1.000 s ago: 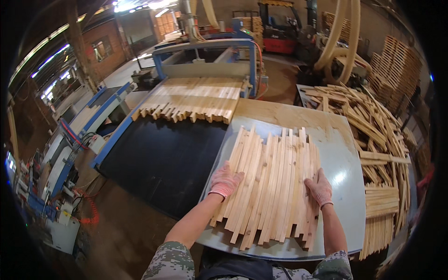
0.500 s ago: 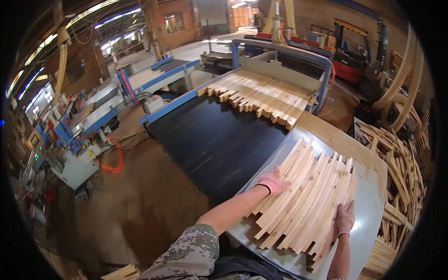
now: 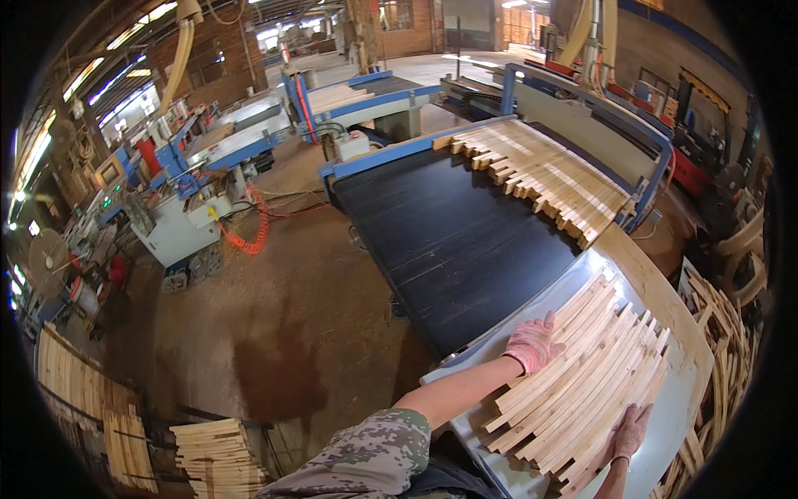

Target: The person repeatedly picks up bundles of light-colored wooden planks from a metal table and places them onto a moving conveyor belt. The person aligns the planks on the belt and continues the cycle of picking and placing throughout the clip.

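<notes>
A batch of long, light wooden strips (image 3: 586, 374) lies side by side, with ragged ends, on the smooth pale side table (image 3: 692, 391). Against the left edge of the batch rests my left hand (image 3: 534, 343) in a pinkish knit glove, its fingers stretched out over the outer strip. My right hand (image 3: 632, 431), gloved too, lies along the opposite edge with its fingers extended. The strips sit between the two hands, and neither hand wraps round a single strip.
A black conveyor belt (image 3: 449, 241) runs beside the table, carrying a wide row of wooden strips (image 3: 549, 170) near a blue-framed machine (image 3: 665, 158). Stacked strips (image 3: 218, 457) stand at lower left. Scrap wood (image 3: 723, 349) piles up on the right. An orange coiled hose (image 3: 258, 229) hangs left.
The view has swung left, so the belt and machines appear farther right and stacks at lower left come into sight. Both hands stay along the edges of the batch.
</notes>
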`<action>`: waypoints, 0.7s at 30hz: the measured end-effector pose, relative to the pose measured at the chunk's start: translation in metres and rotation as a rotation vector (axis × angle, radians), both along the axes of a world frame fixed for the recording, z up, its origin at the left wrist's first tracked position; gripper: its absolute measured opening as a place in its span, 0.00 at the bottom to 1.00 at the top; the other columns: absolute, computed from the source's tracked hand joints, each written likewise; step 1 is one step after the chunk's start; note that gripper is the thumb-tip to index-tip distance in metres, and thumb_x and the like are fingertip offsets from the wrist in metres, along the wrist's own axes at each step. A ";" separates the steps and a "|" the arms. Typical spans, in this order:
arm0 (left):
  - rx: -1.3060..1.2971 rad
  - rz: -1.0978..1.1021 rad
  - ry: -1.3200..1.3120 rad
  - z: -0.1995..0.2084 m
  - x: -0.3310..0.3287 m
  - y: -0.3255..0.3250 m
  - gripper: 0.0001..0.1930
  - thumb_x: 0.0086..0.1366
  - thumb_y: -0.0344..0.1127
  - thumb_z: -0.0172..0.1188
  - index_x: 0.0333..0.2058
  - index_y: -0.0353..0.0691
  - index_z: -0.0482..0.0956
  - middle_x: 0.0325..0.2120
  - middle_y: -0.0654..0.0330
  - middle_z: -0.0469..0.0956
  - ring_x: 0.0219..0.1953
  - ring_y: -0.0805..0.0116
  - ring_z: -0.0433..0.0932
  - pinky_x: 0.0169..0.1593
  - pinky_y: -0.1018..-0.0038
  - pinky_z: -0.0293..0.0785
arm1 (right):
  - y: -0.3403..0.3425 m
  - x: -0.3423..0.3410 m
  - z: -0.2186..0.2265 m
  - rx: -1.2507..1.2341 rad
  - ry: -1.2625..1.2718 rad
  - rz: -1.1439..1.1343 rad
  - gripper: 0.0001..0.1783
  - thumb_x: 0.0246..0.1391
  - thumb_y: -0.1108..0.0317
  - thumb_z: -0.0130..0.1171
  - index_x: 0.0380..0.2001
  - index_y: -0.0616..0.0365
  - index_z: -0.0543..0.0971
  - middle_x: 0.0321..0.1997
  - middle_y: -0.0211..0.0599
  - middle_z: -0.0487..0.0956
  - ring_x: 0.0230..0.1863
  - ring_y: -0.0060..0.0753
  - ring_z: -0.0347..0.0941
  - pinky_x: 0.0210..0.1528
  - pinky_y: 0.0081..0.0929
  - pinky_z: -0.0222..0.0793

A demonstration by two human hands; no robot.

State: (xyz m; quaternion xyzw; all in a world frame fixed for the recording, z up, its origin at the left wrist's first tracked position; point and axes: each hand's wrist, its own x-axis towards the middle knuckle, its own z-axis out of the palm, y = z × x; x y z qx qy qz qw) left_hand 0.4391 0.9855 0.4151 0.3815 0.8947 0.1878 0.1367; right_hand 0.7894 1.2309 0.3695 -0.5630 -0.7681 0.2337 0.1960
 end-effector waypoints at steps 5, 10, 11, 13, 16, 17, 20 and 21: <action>0.000 -0.014 -0.011 0.014 0.005 -0.004 0.50 0.74 0.65 0.54 0.80 0.34 0.52 0.64 0.45 0.76 0.64 0.49 0.77 0.67 0.56 0.69 | 0.015 0.012 -0.016 0.032 0.009 0.044 0.46 0.75 0.44 0.53 0.81 0.67 0.56 0.80 0.64 0.65 0.80 0.59 0.64 0.79 0.38 0.57; -0.005 -0.001 0.019 0.007 0.006 -0.002 0.50 0.74 0.65 0.56 0.79 0.34 0.52 0.60 0.50 0.79 0.61 0.54 0.78 0.62 0.57 0.73 | -0.019 0.007 0.005 0.160 -0.187 0.024 0.54 0.73 0.28 0.41 0.80 0.68 0.58 0.63 0.58 0.84 0.65 0.56 0.78 0.75 0.41 0.63; 0.002 0.009 0.025 0.000 0.004 -0.002 0.50 0.74 0.65 0.56 0.79 0.34 0.52 0.60 0.50 0.79 0.60 0.54 0.79 0.62 0.57 0.73 | -0.021 0.002 0.013 0.093 -0.179 0.046 0.56 0.73 0.28 0.42 0.81 0.68 0.53 0.63 0.58 0.83 0.66 0.55 0.78 0.75 0.40 0.63; 0.013 0.011 0.034 -0.008 0.001 0.000 0.50 0.74 0.65 0.56 0.79 0.34 0.52 0.59 0.50 0.79 0.60 0.54 0.79 0.61 0.57 0.73 | -0.019 -0.001 0.022 -0.044 -0.171 0.074 0.61 0.71 0.26 0.44 0.83 0.68 0.43 0.63 0.57 0.83 0.66 0.54 0.77 0.76 0.39 0.61; -0.019 -0.007 0.002 0.006 0.007 -0.002 0.51 0.73 0.65 0.56 0.79 0.33 0.51 0.58 0.51 0.80 0.60 0.56 0.78 0.60 0.57 0.72 | -0.007 0.011 0.005 -0.008 -0.191 0.051 0.61 0.71 0.26 0.45 0.82 0.70 0.46 0.61 0.57 0.84 0.65 0.50 0.78 0.74 0.39 0.63; -0.026 -0.004 -0.007 0.008 0.006 -0.004 0.51 0.73 0.65 0.56 0.79 0.33 0.51 0.58 0.51 0.80 0.60 0.56 0.78 0.60 0.57 0.72 | -0.009 0.008 0.006 0.003 -0.185 0.054 0.61 0.71 0.26 0.45 0.82 0.70 0.46 0.60 0.56 0.85 0.65 0.49 0.79 0.74 0.39 0.63; -0.041 0.022 -0.022 0.003 0.002 -0.007 0.52 0.73 0.67 0.56 0.79 0.32 0.52 0.59 0.52 0.80 0.61 0.57 0.78 0.61 0.58 0.72 | -0.023 -0.002 0.019 -0.056 -0.173 0.094 0.61 0.71 0.26 0.46 0.82 0.70 0.46 0.58 0.54 0.86 0.62 0.49 0.80 0.73 0.37 0.65; -0.048 0.028 -0.024 0.000 0.001 -0.008 0.52 0.72 0.67 0.56 0.79 0.32 0.52 0.59 0.52 0.80 0.61 0.57 0.78 0.61 0.58 0.72 | -0.030 -0.007 0.026 -0.090 -0.174 0.105 0.61 0.71 0.26 0.46 0.82 0.70 0.46 0.57 0.54 0.86 0.62 0.50 0.80 0.73 0.37 0.65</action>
